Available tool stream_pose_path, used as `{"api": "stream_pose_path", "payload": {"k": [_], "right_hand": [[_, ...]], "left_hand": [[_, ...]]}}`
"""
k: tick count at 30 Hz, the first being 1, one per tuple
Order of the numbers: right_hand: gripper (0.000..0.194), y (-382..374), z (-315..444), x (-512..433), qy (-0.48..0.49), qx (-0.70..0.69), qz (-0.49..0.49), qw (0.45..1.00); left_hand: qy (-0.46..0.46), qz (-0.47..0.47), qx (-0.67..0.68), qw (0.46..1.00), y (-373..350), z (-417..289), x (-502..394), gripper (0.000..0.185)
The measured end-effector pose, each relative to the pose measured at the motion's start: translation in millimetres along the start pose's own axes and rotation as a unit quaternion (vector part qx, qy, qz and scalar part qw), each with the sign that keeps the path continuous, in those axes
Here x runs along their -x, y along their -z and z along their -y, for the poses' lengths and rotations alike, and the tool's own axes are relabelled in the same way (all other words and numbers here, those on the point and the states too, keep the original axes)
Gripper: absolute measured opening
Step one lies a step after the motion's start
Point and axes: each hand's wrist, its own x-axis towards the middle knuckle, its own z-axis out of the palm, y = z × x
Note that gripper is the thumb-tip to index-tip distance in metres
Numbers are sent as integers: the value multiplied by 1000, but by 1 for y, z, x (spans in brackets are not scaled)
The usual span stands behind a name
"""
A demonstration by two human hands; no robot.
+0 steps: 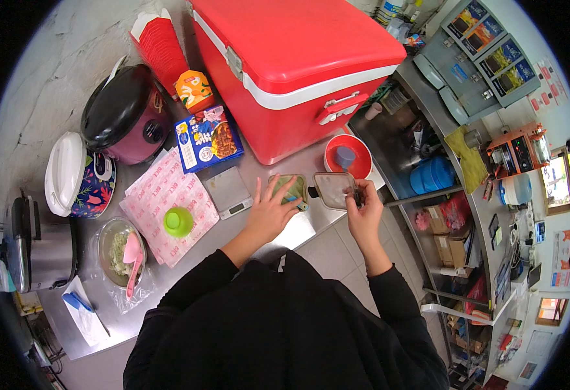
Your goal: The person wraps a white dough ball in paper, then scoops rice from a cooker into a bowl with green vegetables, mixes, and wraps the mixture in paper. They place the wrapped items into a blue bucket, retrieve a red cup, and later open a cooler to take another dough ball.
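My left hand [271,209] is spread over a small rectangular container [300,179] with something green inside, its fingers apart and partly hiding it. A small blue item [292,199] shows between those fingers. My right hand [366,207] grips the right edge of a translucent rectangular lid [333,190] with a dark tab on its left side. The lid is held just right of the container. Behind the lid is a red bowl [331,146] with a grey-blue cup [345,157] in it. A digital kitchen scale [229,187] lies left of my left hand.
A large red cooler [285,117] stands behind my hands. To the left are printed paper sheets [143,195], a green cup [178,222], a bowl of rice [119,253] with a pink paddle [132,251], and a rice cooker [124,117]. The steel table's edge [324,226] runs near me.
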Motion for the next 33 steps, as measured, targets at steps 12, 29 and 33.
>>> {"api": "stream_pose_path", "payload": {"k": [12,29,33], "right_hand": [[27,8,-13,-18,-38,-65,30,997],[16,-80,-87,2,-285,-172,105,937],[16,-81,-92,3,-308,-176,91,930]], "left_hand": [[-110,87,-169,976,6,15,-49,21],[442,31,534,720,12,67,2,24],[453,36,543,706,9,67,5,24]]}}
